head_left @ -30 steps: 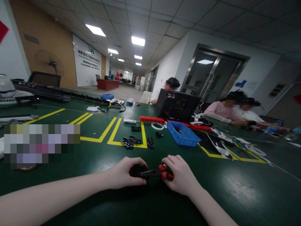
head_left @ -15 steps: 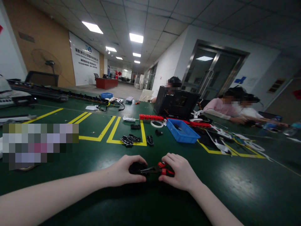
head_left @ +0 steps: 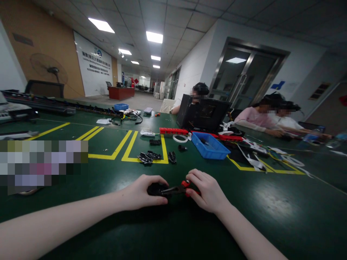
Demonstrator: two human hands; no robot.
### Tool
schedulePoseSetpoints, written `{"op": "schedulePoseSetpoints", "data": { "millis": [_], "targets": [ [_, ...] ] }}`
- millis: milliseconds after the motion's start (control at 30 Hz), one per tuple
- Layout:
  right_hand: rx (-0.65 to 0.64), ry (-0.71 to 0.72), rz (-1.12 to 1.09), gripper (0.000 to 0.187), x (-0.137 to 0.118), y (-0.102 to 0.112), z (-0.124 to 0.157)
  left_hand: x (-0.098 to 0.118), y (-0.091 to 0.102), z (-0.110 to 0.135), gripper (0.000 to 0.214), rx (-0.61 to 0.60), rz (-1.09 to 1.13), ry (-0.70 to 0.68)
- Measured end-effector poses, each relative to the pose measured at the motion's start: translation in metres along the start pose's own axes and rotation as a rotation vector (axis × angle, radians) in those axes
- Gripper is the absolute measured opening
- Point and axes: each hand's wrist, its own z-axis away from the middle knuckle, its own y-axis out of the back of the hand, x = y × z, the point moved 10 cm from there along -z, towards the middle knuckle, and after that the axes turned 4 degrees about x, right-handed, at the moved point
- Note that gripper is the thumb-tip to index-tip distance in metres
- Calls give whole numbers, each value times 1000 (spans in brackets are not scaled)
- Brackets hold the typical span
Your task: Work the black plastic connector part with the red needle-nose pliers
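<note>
In the head view my left hand point(head_left: 145, 191) is closed around a black part point(head_left: 155, 189), whose exact kind is too dark to make out. My right hand point(head_left: 207, 189) grips the red handles of a pair of needle-nose pliers point(head_left: 176, 189). The pliers point left, and their jaws meet the black part between my two hands. Whether the jaws pinch it or only touch it, I cannot tell. Beyond my hands, several black plastic pieces point(head_left: 149, 156) lie by the yellow tape, with one more black piece point(head_left: 172, 156) to their right.
A blue tray point(head_left: 211, 146) with a dark item in it stands ahead to the right. Near it are a white ring point(head_left: 180, 138) and red strips point(head_left: 173, 131). A black case point(head_left: 206, 112) stands farther back, a person behind it. Cables and strips point(head_left: 255, 159) lie at right.
The view has shifted slightly. My right hand's fingers have moved a little on the pliers' handles, and the jaws now sit a bit differently against the black part. Both hands keep their holds.
</note>
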Motion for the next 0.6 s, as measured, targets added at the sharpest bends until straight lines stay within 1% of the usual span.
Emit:
{"op": "schedulePoseSetpoints", "data": {
  "millis": [267,400,600],
  "targets": [
    [100,-8,3,38,1,11,0,1,-1,0,39,-4,20,-15],
    [90,-9,-4,37,-1,8,0,-2,-3,-1,41,-32,22,-8],
    [54,-4,1,34,-4,3,-1,-1,-1,-1,41,-28,27,-14]
  ]
}}
